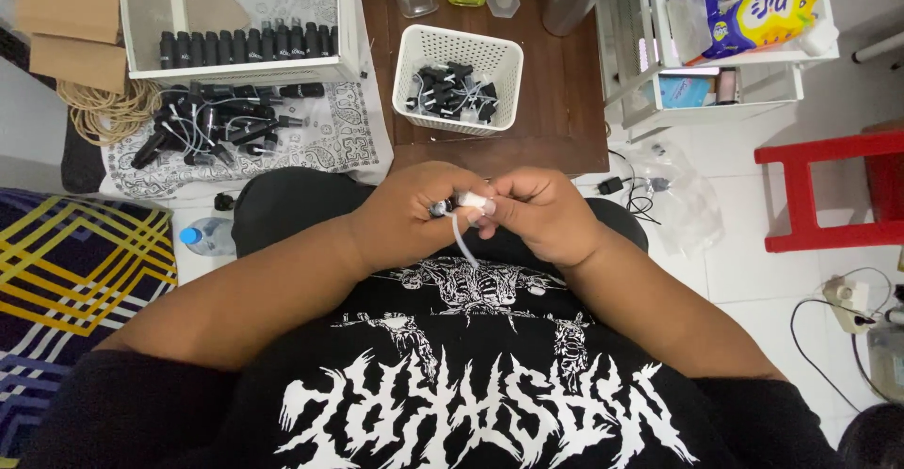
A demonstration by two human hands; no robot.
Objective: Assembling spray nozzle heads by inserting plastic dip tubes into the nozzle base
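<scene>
My left hand (410, 213) and my right hand (537, 213) meet in front of my chest, above my black printed shirt. Between the fingertips of both hands sits a small white spray-pump cap (471, 202). Its thin white dip tube (461, 241) curves down from it. A dark metallic piece shows at the left fingertips, touching the cap. Both hands pinch this small assembly; the fingers hide most of it.
A white plastic basket (458, 47) with black pump parts stands on the brown wooden table (556, 102). At the left, a white mesh tray (235, 55) holds a row of small black bottles above loose black pieces on patterned cloth (320, 144). A red stool (829, 191) stands to the right.
</scene>
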